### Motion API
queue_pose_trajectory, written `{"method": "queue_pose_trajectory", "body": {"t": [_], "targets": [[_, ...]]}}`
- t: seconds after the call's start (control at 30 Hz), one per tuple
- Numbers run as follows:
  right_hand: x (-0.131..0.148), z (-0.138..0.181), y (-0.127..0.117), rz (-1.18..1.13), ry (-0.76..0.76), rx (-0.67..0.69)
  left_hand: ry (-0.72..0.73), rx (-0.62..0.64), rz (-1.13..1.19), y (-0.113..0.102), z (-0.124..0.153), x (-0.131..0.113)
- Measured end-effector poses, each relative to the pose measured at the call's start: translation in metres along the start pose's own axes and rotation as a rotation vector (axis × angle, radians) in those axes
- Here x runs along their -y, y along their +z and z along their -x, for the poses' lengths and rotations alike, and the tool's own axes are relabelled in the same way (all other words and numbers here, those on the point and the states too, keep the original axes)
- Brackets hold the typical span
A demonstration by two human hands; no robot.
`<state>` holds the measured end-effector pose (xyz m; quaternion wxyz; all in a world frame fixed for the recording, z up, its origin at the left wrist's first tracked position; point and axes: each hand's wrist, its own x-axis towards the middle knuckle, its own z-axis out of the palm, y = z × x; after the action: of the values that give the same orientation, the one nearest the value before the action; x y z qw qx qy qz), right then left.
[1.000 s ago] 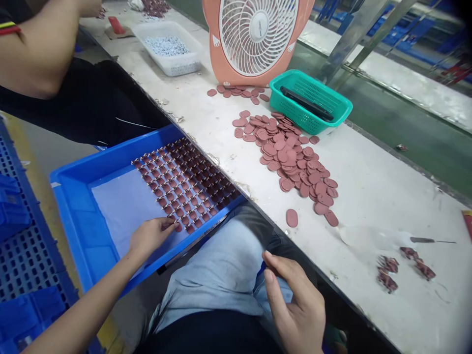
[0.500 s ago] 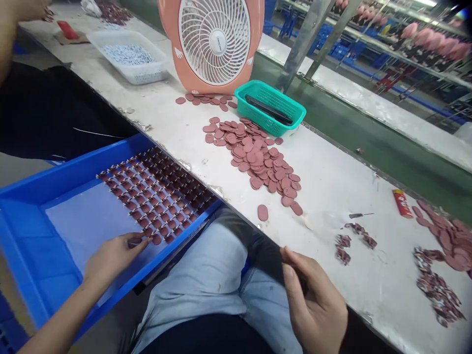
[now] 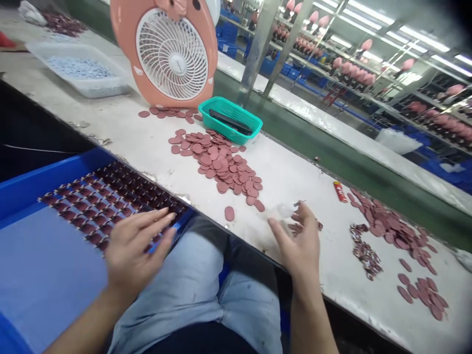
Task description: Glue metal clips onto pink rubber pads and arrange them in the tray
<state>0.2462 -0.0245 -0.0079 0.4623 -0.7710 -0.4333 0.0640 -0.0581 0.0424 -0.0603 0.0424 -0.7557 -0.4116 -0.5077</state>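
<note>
My left hand hovers over the near edge of the blue tray, its fingers stretched out and nothing visible in them. Rows of small dark red pieces with pale tips lie in that tray on a whitish sheet. Over the white table my right hand is open, thumb and fingers apart. Between and behind its fingers shows a clear, blurred object with a thin needle-like tip; whether the hand touches it I cannot tell. Small dark red bits are partly hidden behind the fingers.
A pile of flat reddish ovals lies mid-table, with a single oval nearer me. Behind stand a green basket and a pink fan. Rightward are a red tube, more ovals and a shiny cluster.
My left hand has lifted from the row of pieces and moved away from them. My right hand has gone from the table edge out over the table, fingers spreading. The view has swung right.
</note>
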Motion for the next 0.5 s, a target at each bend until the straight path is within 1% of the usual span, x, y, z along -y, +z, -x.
{"method": "queue_pose_trajectory", "body": {"t": [0.03, 0.1, 0.17, 0.23, 0.27, 0.3, 0.33, 0.37, 0.4, 0.43, 0.5], "targets": [[0.0, -0.003, 0.004, 0.009, -0.006, 0.017, 0.045, 0.056, 0.044, 0.012, -0.012, -0.013], [-0.001, -0.008, 0.01, 0.017, -0.01, 0.037, 0.096, 0.222, 0.108, 0.032, -0.031, -0.031], [-0.002, -0.012, 0.014, -0.004, -0.008, 0.045, 0.138, 0.414, 0.163, 0.047, -0.043, -0.038], [-0.003, -0.012, 0.012, -0.055, -0.006, 0.063, 0.169, 0.58, 0.237, 0.053, -0.046, -0.038], [-0.003, -0.01, 0.01, -0.094, -0.008, 0.074, 0.163, 0.631, 0.279, 0.053, -0.045, -0.037], [-0.003, -0.007, 0.008, -0.143, -0.012, 0.078, 0.129, 0.649, 0.324, 0.051, -0.044, -0.038], [-0.002, -0.001, 0.005, -0.203, -0.015, 0.077, 0.065, 0.634, 0.378, 0.047, -0.041, -0.04], [0.0, 0.005, 0.003, -0.269, -0.018, 0.078, -0.045, 0.601, 0.444, 0.042, -0.039, -0.045], [0.003, 0.013, 0.001, -0.338, -0.017, 0.095, -0.203, 0.568, 0.525, 0.036, -0.037, -0.051], [0.008, 0.022, 0.0, -0.404, -0.013, 0.13, -0.402, 0.548, 0.63, 0.029, -0.036, -0.06], [0.02, 0.039, 0.001, -0.51, 0.009, 0.249, -0.846, 0.55, 0.852, 0.019, -0.036, -0.079]]}}
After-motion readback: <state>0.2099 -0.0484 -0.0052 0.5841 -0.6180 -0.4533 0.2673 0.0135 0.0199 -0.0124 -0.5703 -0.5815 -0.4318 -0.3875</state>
